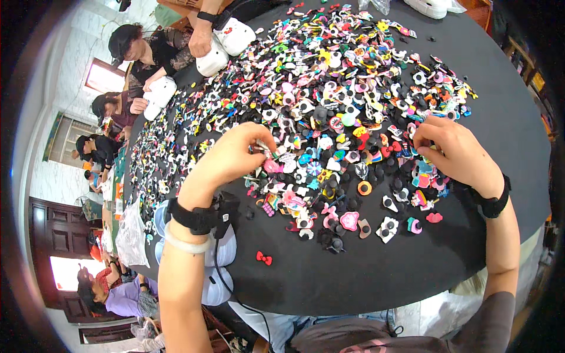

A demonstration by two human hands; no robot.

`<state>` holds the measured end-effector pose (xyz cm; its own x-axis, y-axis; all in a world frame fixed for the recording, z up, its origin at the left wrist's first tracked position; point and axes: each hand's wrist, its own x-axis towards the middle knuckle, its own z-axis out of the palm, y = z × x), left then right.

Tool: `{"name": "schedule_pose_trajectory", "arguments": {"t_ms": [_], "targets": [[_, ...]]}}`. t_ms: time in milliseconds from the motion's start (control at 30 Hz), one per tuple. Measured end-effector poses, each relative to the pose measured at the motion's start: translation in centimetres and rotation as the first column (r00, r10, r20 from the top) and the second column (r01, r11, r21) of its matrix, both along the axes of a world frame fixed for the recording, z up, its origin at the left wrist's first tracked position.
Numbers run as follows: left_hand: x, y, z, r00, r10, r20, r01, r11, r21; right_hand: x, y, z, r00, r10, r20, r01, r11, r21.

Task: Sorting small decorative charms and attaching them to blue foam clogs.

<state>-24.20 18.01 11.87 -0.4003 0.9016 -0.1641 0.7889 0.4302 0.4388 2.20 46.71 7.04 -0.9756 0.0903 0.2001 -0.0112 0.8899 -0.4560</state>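
A broad heap of small colourful shoe charms (329, 106) with black button backs covers the black table. My left hand (232, 150) is at the near left of the heap, thumb and fingers pinched together. A small white-and-green striped charm (262, 149) shows between them, just above a pink charm (272, 166). My right hand (456, 147) rests at the right edge of the heap, its fingers curled down among the charms. What its fingertips hold, if anything, is hidden. A red bow charm (264, 258) lies apart, nearest to me.
Pale clogs (218, 287) stand beside and partly behind my left forearm. A black device (225, 213) with a cable sits at my left wrist. Across the table, a person's hand (200, 42) touches white clogs (212, 60); another person holds a white clog (159, 97). A clear plastic bag (133, 235) lies left.
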Motion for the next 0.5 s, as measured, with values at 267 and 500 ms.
{"name": "schedule_pose_trajectory", "arguments": {"t_ms": [267,500], "targets": [[-1.1,-0.1,-0.7,1.000,0.005,0.013,-0.007,0.990,0.141,0.1,-0.2,0.1,1.000,-0.015,0.006,0.015,1.000,-0.019],[-3.2,6.2,-3.5,0.894,-0.166,-0.415,0.249,0.956,0.154,0.0,-0.4,0.2,0.998,0.018,-0.056,-0.018,1.000,0.012]]}}
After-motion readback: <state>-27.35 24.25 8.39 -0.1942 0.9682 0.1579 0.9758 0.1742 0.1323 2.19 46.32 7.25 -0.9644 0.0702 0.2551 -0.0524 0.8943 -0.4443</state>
